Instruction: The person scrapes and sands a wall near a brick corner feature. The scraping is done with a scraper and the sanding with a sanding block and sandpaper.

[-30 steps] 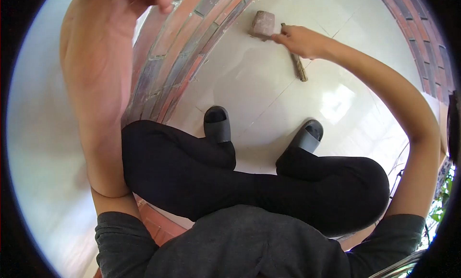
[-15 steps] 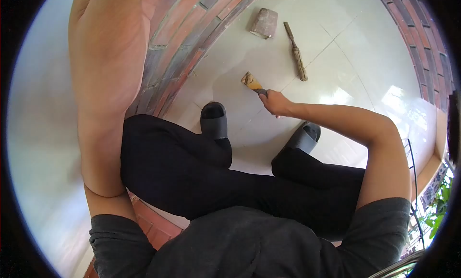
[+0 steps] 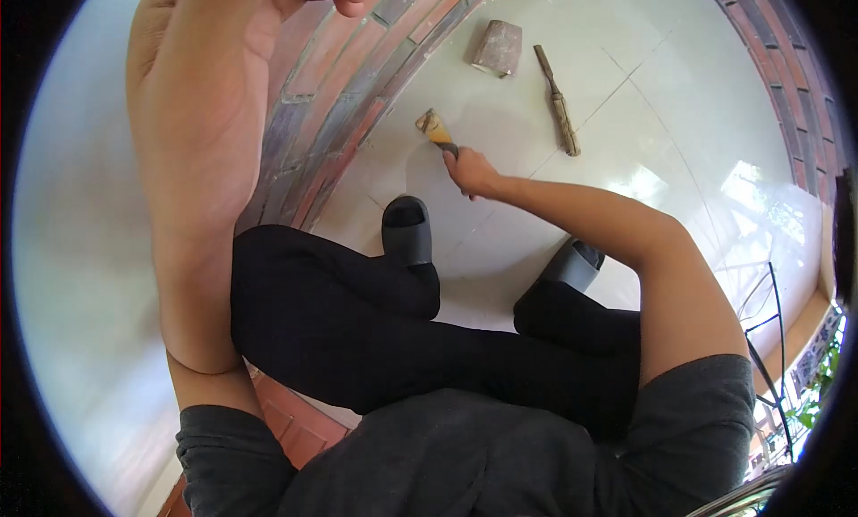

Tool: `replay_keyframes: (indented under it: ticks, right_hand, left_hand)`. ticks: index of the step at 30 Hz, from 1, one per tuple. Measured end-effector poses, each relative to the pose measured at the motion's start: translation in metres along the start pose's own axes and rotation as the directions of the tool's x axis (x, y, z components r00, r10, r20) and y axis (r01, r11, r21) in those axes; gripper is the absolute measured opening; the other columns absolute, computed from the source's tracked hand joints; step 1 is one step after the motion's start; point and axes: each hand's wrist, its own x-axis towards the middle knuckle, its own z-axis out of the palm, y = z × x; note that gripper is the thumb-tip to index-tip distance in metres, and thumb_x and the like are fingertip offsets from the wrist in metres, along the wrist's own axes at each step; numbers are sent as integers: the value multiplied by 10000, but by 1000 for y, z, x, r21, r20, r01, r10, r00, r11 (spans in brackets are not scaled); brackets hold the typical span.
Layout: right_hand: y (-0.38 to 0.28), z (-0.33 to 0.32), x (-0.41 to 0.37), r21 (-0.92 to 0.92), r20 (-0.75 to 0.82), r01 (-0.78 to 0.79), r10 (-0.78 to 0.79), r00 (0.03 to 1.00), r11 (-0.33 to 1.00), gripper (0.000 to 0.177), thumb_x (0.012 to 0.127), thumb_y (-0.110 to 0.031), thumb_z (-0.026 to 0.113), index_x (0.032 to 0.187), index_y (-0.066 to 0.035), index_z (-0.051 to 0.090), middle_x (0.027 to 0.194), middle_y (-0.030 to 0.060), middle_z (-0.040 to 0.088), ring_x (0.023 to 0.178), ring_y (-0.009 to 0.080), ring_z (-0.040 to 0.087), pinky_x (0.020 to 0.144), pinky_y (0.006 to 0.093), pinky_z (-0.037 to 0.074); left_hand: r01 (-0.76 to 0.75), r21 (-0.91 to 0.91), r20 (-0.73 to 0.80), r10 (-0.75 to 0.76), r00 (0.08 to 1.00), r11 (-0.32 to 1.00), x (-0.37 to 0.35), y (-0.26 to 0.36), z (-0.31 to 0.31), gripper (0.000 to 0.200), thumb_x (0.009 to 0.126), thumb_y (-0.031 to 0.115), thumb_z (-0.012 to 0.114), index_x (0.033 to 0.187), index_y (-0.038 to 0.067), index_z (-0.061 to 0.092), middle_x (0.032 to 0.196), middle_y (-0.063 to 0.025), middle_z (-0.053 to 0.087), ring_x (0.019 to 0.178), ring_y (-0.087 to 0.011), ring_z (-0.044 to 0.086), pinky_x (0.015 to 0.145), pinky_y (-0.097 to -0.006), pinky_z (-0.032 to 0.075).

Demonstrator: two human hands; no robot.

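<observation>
My right hand is closed round the dark handle of a putty knife. The knife's flared, yellowish blade has a dirty, mottled tip and points up-left, over the pale floor by the foot of the brick wall. My left hand is raised close to the camera at the upper left, in front of the brick wall. Most of its fingers are cut off by the top edge, and whether they hold anything is hidden. A chisel-like tool with a worn, wrapped handle lies on the floor, beside a greyish block.
A brick wall curves along the left, and another brick surface borders the right. My slippers stand on the glossy tiled floor. At the lower right are thin black metal bars and green leaves.
My right hand has moved left and slightly up with the putty knife, nearer the brick wall. My left hand sits slightly lower, showing more of its fingers. The view has shifted slightly.
</observation>
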Motion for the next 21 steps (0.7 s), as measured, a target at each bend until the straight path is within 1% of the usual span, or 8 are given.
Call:
replay_keyframes:
  ticks: [1,2,4,5,6,13,16,21]
  right_hand:
    - [-1,3,-2,52,25,-33,32,999,998,523,1063,-392,436,918,88,583,717,214,659,530,298,681,453,435,594]
    - [-3,7,-4,103,53,-70,65,996,992,526,1069,-406,442,929,86,562,736,212,653,536,283,678,439,415,596]
    - [-25,18,10,230,24,-103,101,995,968,545,1070,-413,441,963,110,551,796,222,659,552,301,693,447,432,615]
    - [-37,26,17,309,-17,-100,111,994,946,546,1071,-412,440,966,112,553,795,221,661,556,306,696,447,433,615]
    - [-47,32,23,390,-56,-93,125,991,916,548,1072,-412,440,969,114,554,794,221,663,560,312,699,448,434,615]
    - [-70,34,38,477,-244,-32,167,955,879,590,1084,-430,423,1043,148,535,881,277,672,564,327,709,436,434,614]
    - [-53,37,37,487,-299,-20,188,935,873,587,1088,-430,396,1152,142,511,965,330,684,622,418,726,453,463,628]
    - [-72,37,30,637,-182,-67,234,955,768,582,1089,-443,402,1222,120,468,956,318,681,604,405,726,435,482,619]
  left_hand:
    - [-6,-216,45,16,999,976,3,-9,-2,533,1088,447,422,940,-35,595,799,-83,553,794,-161,539,796,-289,451]
    - [-15,-596,111,101,989,803,12,-34,-2,537,1087,454,423,937,-33,593,799,-85,556,793,-168,543,799,-289,452]
    - [-3,-557,225,154,962,831,12,-42,-15,488,1103,415,381,998,-17,584,844,-84,552,847,-182,552,847,-314,445]
    - [-37,-122,285,71,956,992,6,-11,-25,445,1118,368,337,1061,-3,576,890,-82,545,900,-189,556,892,-339,438]
    - [-78,338,304,-30,952,938,3,7,-30,416,1134,322,293,1124,11,569,936,-79,539,954,-196,561,937,-363,431]
    - [-54,321,353,-66,933,945,5,6,-40,409,1140,295,261,1099,22,562,923,-75,530,936,-188,565,930,-347,443]
    - [-110,351,336,-15,942,930,3,5,-39,407,1141,297,261,1096,24,560,921,-74,527,934,-189,560,919,-348,445]
    - [-23,292,329,-78,941,956,8,5,-31,400,1142,289,266,1081,27,562,898,-71,524,922,-185,553,903,-349,442]
